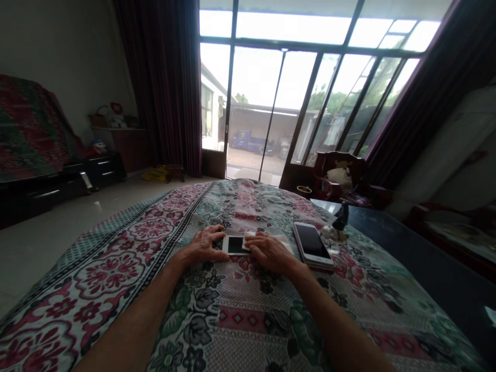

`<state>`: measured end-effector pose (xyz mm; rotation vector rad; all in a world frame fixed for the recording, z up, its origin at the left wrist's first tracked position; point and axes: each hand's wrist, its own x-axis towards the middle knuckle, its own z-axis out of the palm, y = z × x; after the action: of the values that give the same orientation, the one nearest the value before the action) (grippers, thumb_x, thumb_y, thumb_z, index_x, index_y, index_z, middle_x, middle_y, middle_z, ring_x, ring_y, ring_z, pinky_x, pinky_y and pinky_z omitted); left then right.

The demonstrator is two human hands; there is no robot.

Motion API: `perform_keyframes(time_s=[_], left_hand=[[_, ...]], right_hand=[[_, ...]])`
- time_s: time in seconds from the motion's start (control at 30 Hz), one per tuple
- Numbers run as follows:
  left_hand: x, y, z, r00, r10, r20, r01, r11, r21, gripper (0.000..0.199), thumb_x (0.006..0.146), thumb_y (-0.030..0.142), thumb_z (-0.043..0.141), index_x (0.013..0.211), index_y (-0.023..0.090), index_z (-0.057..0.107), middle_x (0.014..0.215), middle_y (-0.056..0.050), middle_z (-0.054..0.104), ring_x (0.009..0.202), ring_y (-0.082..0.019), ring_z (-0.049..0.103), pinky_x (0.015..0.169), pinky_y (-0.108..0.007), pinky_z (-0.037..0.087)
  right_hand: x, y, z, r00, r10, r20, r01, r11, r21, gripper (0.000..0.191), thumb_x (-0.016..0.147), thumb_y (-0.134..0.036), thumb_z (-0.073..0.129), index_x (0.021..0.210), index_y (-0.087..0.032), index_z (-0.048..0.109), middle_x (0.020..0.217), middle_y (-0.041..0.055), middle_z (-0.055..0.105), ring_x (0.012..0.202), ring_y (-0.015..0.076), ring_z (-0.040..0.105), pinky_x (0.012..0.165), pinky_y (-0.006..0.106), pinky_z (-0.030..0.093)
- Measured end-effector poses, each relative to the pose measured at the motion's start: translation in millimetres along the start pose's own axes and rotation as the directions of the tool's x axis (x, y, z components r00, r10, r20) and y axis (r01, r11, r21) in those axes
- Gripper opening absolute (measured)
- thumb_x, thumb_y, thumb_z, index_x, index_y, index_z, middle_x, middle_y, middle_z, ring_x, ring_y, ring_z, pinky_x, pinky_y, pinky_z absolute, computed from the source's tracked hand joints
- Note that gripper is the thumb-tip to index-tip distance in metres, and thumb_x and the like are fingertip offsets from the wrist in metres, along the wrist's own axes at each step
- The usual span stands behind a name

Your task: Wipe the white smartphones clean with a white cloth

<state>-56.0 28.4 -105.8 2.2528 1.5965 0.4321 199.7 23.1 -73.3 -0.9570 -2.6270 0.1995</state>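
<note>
Phone point(234, 246) partly under right hand point(269, 253)

Dark curtains point(165, 88) frame tall glazed doors point(251, 103); a carved wooden armchair point(339, 175) stands beside them.

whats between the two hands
The head view shows a smartphone between the left hand and right hand, with a white pad touching the right hand.

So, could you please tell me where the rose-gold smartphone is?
In the head view, the rose-gold smartphone lies on the floral bedspread, right of the right hand, beside a dark figurine.
</note>
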Motion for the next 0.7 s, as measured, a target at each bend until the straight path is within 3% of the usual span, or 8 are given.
perform_keyframes(time_s=[0.3, 0.7], left_hand=[[-2, 2, 2.6, 0.999, 0.001, -0.036, 0.0, 1.0, 0.024, 0.074, 0.068, 0.062, 0.068, 0.131, 0.025, 0.055, 0.153, -0.008, 0.034, 0.141, -0.033, 0.025, 0.115, -0.045, 0.019], [-1, -1, 5.7, 0.998, 0.031, -0.062, -0.03, 0.999, 0.015, 0.072, 0.069, 0.063, 0.067, 0.13, 0.025, 0.057, 0.151, -0.008, 0.037, 0.139, -0.032, 0.029, 0.115, -0.042, 0.021]], right_hand=[[10, -38, 17, 0.997, -0.063, 0.033, 0.064, 0.998, -0.028, 0.034, 0.1, -0.029, 0.031, 0.119, -0.025, 0.059, 0.126, 0.0019, 0.06, 0.121, 0.0198, 0.047, 0.105, 0.04, 0.03], [13, -44, 25, 0.998, -0.059, 0.013, 0.06, 0.998, -0.032, 0.034, 0.098, -0.028, 0.035, 0.126, -0.026, 0.054, 0.133, 0.0004, 0.056, 0.126, 0.0219, 0.041, 0.105, 0.04, 0.029]])
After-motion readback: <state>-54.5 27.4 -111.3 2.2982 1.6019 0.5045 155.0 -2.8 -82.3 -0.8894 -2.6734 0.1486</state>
